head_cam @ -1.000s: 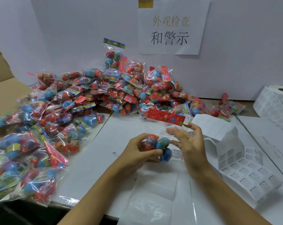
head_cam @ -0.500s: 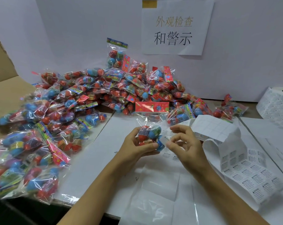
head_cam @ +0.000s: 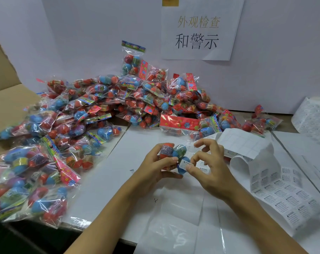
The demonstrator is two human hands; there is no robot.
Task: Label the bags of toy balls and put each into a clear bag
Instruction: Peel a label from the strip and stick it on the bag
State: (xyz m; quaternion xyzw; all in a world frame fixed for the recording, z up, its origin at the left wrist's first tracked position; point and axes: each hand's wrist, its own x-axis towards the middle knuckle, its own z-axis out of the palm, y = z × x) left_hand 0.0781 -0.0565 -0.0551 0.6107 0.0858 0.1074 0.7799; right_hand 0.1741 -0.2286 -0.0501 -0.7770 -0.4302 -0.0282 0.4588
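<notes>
Fingers of the left hand (head_cam: 156,165) curled round the bag of toy balls (head_cam: 174,155), holding it above the tabletop (head_cam: 137,143) with its red header pointing away. Right hand (head_cam: 208,167), just beside it on the right, pinched a warning label (head_cam: 185,165) against the blue ball. Clear bags (head_cam: 174,226) lay directly below, toward the person, nearer both wrists.

Taped high on the pale back wall (head_cam: 283,52): a white paper sign (head_cam: 201,32) with Chinese characters, gold above and black below, held by a strip of tan tape (head_cam: 170,1). At far left, a brown flap, probably of a cardboard box (head_cam: 3,96), blurred at the edge.
</notes>
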